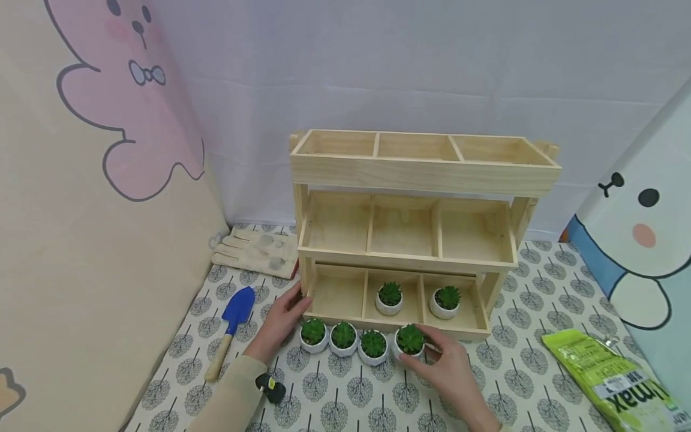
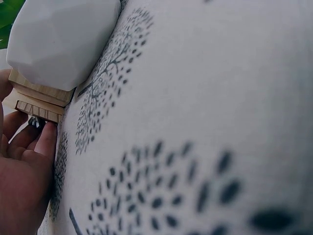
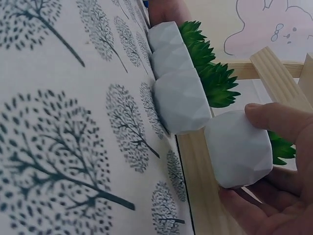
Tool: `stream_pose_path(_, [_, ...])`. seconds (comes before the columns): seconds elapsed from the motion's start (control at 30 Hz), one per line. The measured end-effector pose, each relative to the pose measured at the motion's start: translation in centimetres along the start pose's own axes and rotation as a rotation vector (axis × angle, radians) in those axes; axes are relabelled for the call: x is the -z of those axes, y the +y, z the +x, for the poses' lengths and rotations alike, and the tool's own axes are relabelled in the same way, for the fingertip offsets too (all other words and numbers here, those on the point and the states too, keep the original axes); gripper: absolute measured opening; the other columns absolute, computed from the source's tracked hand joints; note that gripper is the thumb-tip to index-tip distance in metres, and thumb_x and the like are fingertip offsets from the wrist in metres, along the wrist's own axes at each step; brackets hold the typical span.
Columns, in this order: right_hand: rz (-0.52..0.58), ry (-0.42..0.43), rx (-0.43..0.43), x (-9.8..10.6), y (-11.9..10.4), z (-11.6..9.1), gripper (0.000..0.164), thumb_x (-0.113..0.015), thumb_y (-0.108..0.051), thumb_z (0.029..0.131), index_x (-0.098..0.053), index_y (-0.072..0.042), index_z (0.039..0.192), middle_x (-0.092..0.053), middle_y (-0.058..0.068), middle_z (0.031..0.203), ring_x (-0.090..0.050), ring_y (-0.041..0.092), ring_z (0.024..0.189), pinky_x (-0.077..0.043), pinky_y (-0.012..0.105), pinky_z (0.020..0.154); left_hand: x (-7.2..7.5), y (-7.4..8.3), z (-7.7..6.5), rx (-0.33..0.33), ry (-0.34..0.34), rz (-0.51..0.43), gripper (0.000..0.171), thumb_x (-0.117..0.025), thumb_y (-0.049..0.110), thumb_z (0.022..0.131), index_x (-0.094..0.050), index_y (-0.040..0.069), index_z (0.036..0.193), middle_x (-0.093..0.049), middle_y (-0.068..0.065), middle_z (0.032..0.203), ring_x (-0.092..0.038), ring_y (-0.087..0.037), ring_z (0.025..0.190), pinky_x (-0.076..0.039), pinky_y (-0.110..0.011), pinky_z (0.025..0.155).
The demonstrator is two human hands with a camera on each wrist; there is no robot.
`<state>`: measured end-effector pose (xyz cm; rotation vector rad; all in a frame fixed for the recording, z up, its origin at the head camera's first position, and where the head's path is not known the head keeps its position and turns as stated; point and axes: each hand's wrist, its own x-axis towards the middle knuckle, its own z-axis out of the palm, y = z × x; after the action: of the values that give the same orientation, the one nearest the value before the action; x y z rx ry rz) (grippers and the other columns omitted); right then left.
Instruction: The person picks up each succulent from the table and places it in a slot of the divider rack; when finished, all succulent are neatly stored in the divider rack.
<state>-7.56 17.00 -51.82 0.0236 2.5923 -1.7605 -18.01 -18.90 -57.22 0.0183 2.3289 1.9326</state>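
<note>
- The right hand (image 1: 452,373) has thumb and fingers curled round the rightmost small pot (image 1: 409,342) of a row of four, which sits on the tablecloth (image 1: 345,390) just in front of the wooden rack (image 1: 402,240); the right wrist view shows the thumb on one side of the white pot and fingers on the other.
- The left hand (image 1: 281,321), at about nine o'clock from that pot, grips the rack's lower left corner, fingers wrapped on the wood.
- Three more pots (image 1: 343,339) stand touching in line to the left of the held one.
- Two pots (image 1: 417,299) already sit in the bottom tier's middle and right sections; its left section and both upper tiers hold nothing. By my reading, two are placed and four remain.
- Further out, a blue trowel (image 1: 231,327) lies at nine o'clock, gloves (image 1: 257,252) at ten, a green bag (image 1: 612,378) at three.
</note>
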Motion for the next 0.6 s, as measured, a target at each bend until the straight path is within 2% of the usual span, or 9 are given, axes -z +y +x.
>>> stream_pose_path(0.13, [-0.021,-0.011,0.044,0.3,-0.5,0.2,0.069,-0.096,-0.020,0.077,-0.066,-0.001,0.136,-0.066,0.018,0.133,-0.067,0.036,0.119,-0.058,0.032,0.094,0.1,0.0,0.0,0.006,0.002,0.008,0.069,-0.070,0.035,0.103,-0.040,0.020,0.163,-0.042,-0.012,0.162,-0.040,-0.032,0.148,-0.034,-0.048,0.121])
stream_pose_path(0.43, [-0.078,-0.010,0.085,0.5,-1.8,1.3,0.069,-0.097,-0.021,0.076,-0.067,0.001,0.134,-0.068,0.015,0.129,-0.069,0.034,0.115,-0.059,0.033,0.093,0.0,0.0,-0.2,-0.002,-0.001,0.019,0.066,-0.068,0.034,0.104,-0.040,0.024,0.163,-0.042,-0.006,0.163,-0.040,-0.027,0.149,-0.034,-0.045,0.121])
stream_pose_path(0.6, [-0.090,-0.018,0.105,0.4,-2.5,2.2,0.068,-0.097,-0.023,0.076,-0.067,0.000,0.133,-0.070,0.015,0.125,-0.070,0.033,0.111,-0.060,0.036,0.091,-0.1,0.2,-0.2,-0.004,-0.004,0.006,0.066,-0.067,0.033,0.105,-0.039,0.021,0.164,-0.042,-0.009,0.163,-0.040,-0.030,0.148,-0.034,-0.047,0.120])
